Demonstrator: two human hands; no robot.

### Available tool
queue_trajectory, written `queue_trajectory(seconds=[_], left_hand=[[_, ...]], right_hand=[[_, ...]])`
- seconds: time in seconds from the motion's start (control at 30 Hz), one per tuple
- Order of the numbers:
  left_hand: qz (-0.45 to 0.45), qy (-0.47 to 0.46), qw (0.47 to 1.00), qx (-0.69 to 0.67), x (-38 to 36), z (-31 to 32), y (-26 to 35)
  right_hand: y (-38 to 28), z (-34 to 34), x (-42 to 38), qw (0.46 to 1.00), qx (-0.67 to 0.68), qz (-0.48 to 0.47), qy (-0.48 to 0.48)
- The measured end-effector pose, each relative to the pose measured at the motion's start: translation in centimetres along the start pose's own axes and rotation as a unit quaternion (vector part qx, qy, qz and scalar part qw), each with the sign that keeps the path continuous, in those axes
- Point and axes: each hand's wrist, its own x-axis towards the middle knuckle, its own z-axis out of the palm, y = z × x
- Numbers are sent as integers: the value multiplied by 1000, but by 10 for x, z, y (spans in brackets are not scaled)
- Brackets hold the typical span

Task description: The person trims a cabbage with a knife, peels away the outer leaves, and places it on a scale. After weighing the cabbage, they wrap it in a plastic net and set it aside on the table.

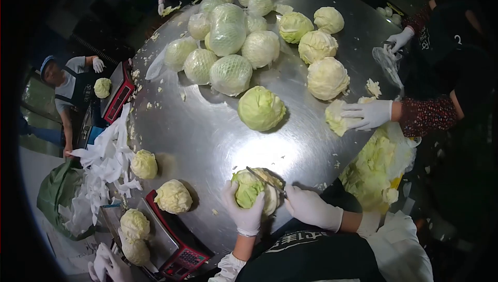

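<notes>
In white gloves, both of my hands work close to my apron at the near side of a metal table (171, 95). My left hand (243, 210) grips a cabbage (248, 187) from its left and lower side; green outer leaves show there, paler ones on the right. A knife (267, 181) lies across the top of this cabbage, its blade pointing up and left. Its handle is in my right hand (313, 209), fingers closed around it. Just beyond stands a whole green cabbage (261, 108).
Net-wrapped cabbages (228, 30) are heaped at the back, with bare cabbages (328, 78) beside them. On the right, a co-worker's gloved hand (369, 114) rests on a cabbage. Cut leaves (371, 163) fill a bag below. A scale (171, 230) bearing cabbages stands at left, near another person's gloves (109, 264).
</notes>
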Motion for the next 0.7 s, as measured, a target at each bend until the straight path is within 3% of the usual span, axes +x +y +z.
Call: queue_trajectory(seconds=[0.27,0.33,0.4,0.43,0.5,0.6,0.67,0.7], left_hand=[[12,-15,999,25,12,1,16],[7,-15,998,55,14,7,22],[37,-34,993,102,16,10,30],[39,-38,992,116,15,9,32],[55,-39,989,134,17,2,21],[22,-27,998,45,0,-16,-13],[-135,-44,957,-254,-9,-25,-8],[-135,-80,950,-269,-12,-34,-14]], right_hand=[[-2,-5,-26,999,9,31,-26],[3,-4,-10,999,0,38,-30],[20,12,17,992,26,112,-51],[27,17,28,996,-18,83,-31],[30,19,28,995,23,92,-25],[35,12,13,986,100,127,-46],[41,4,6,976,157,130,-79],[36,-4,4,976,159,127,-80]])
